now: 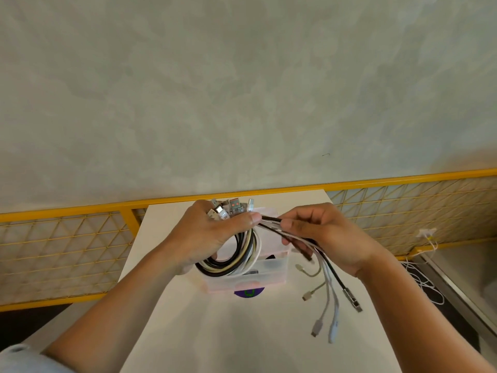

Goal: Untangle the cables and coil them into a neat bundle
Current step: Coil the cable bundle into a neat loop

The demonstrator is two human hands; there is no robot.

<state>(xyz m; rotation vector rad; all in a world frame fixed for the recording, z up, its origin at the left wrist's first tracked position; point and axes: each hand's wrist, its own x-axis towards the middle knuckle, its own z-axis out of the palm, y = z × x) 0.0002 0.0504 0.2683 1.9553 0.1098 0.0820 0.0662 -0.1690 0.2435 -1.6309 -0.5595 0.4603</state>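
My left hand (pixel 212 235) grips a coil of black, white and cream cables (pixel 236 261) above the white table (pixel 188 332). Several USB plugs (pixel 231 208) stick up out of its fist. My right hand (pixel 325 235) pinches the same cables' free strands just right of the left thumb. Their loose ends (pixel 329 297) hang down from under the right hand, each tipped with a small connector. Both hands hover over a translucent plastic box (pixel 271 273).
The box stands in the middle of the narrow table, with a purple sticker (pixel 248 292) on its front. A yellow mesh fence (pixel 67 249) runs behind the table. On the floor at the right lies a thin white cord (pixel 427 286).
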